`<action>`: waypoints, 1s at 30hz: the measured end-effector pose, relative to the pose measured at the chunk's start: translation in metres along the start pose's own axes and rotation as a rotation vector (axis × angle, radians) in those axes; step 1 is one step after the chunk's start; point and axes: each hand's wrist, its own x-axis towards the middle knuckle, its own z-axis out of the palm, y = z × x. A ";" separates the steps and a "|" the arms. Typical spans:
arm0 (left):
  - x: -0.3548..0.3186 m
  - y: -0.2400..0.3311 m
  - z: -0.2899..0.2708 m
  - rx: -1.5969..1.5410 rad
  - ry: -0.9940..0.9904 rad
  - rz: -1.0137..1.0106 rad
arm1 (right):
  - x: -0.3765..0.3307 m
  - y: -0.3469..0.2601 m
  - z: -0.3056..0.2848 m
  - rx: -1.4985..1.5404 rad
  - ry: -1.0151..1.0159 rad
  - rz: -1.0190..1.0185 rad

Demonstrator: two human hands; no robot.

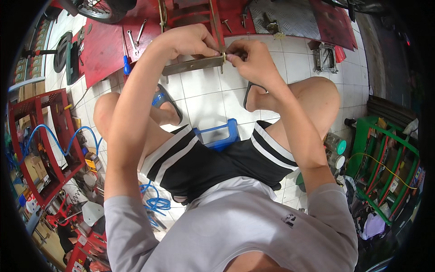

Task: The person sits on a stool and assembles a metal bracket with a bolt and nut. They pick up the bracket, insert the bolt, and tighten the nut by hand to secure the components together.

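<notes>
A metal crossbar (195,66) spans the near end of a red metal frame (190,20) at the top of the view. My left hand (192,40) reaches over the crossbar's right part, fingers curled down and closed at its upper edge; what the tips pinch is hidden. At the bar's right end, my right hand (253,59) is closed in a pinch at a small brass-coloured fastener (224,56). Both hands' fingertips nearly meet around that corner.
On the red platform (102,50) lie a blue-handled screwdriver (126,65) and wrenches (140,31). A motorcycle wheel (97,11) stands at top left. Between my feet is a blue plastic stool (233,131). A red rack (43,145) stands left, a green rack (394,167) right.
</notes>
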 end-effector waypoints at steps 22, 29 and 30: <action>-0.084 -0.001 -0.053 0.123 0.941 0.113 | 0.091 0.099 -0.001 -0.290 -0.224 0.197; -0.118 -0.025 -0.057 0.234 1.080 -0.044 | 0.181 0.210 0.059 -0.861 -0.014 -0.047; -0.125 -0.029 -0.054 0.255 1.162 -0.040 | 0.193 0.211 0.069 -0.824 -0.012 -0.132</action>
